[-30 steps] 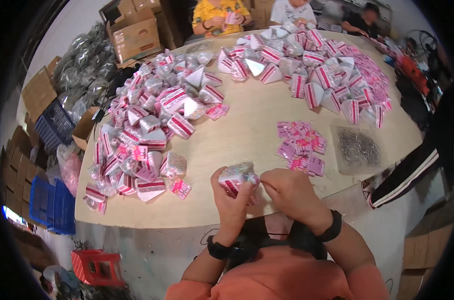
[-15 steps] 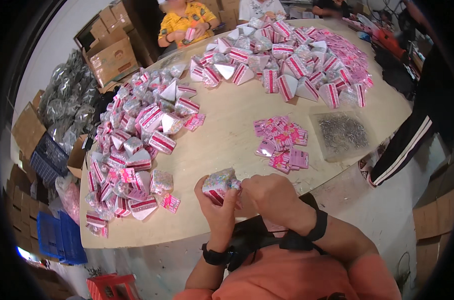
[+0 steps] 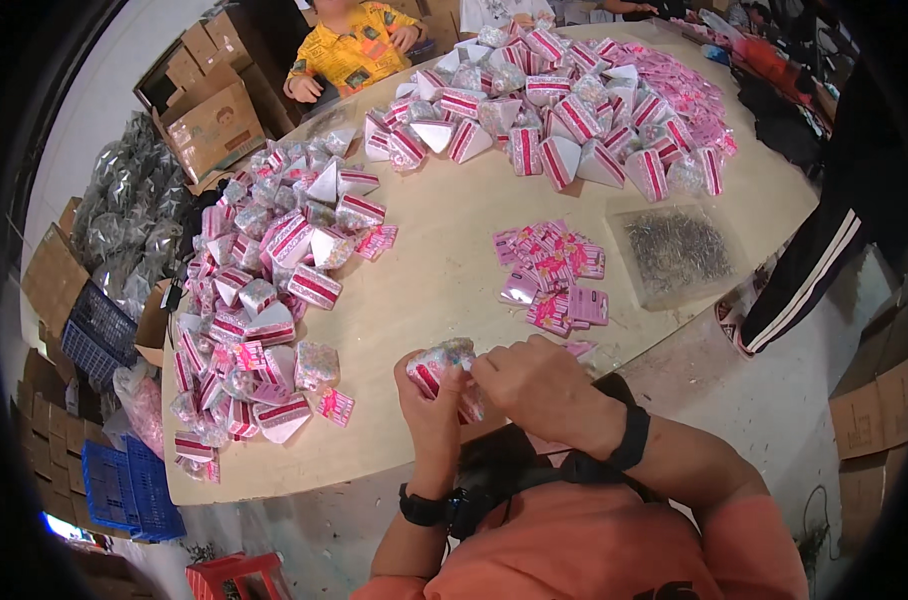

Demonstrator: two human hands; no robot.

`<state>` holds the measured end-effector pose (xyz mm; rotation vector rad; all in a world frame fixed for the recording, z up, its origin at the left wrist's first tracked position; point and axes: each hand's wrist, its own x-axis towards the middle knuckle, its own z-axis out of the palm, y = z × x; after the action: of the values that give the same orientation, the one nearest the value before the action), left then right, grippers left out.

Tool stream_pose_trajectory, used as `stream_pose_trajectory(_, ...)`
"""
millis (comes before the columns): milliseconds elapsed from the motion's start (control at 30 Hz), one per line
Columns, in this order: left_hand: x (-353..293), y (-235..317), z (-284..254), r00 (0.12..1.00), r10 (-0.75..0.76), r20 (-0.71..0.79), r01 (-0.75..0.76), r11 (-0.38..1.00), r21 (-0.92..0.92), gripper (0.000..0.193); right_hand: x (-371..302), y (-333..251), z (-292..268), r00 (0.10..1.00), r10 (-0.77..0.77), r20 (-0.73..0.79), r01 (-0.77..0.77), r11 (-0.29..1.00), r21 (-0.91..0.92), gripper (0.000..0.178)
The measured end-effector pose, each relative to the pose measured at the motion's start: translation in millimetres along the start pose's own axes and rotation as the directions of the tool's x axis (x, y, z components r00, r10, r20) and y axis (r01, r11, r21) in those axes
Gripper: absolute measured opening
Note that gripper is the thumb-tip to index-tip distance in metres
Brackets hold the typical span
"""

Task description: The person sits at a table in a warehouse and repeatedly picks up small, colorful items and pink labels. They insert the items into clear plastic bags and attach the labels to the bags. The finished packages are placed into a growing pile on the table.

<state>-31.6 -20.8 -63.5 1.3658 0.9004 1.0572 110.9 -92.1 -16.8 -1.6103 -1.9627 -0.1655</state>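
Note:
My left hand [image 3: 431, 430] is wrapped round a cake-slice-shaped piece [image 3: 429, 378] in clear wrapping, white with a dark pink band and a speckled top. I hold it just above the table's near edge. Close against its right side, my right hand [image 3: 552, 388] is closed, fingers curled in a pinch at the wrapping. What sits between those fingertips is hidden. Just beyond the right hand, a bit of pink card [image 3: 580, 348] shows; whether it touches the hand I cannot tell. Farther off lies a loose pile of pink printed cards [image 3: 554, 262].
A shallow clear tray [image 3: 622, 235] of small metal pieces [image 3: 676, 255] lies right of the cards. Wrapped slices are heaped at left [image 3: 274, 290] and far side [image 3: 564, 110]. A person in a yellow shirt [image 3: 349, 50] sits across the table. Blue crates [image 3: 124, 485] stand at left.
The view has shifted slightly. My right hand has turned a little and stays against the slice. The person in yellow held a piece earlier; now their hands are apart.

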Motion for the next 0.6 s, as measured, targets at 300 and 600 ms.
stream_pose_trajectory(300, -5, 5, 7, 0.995, 0.080, 0.064, -0.077, 0.995, -0.057, 0.086, 2, 18, 7, 0.950, 0.305, 0.067, -0.306, 0.864, 0.400, 0.014)
stream_pose_trajectory(600, -10, 1, 7, 0.988, 0.155, 0.020, -0.156, 0.983, 0.096, 0.085, 9, 25, -7, 0.864, 0.392, 0.314, -0.503, 0.677, 0.538, 0.014)
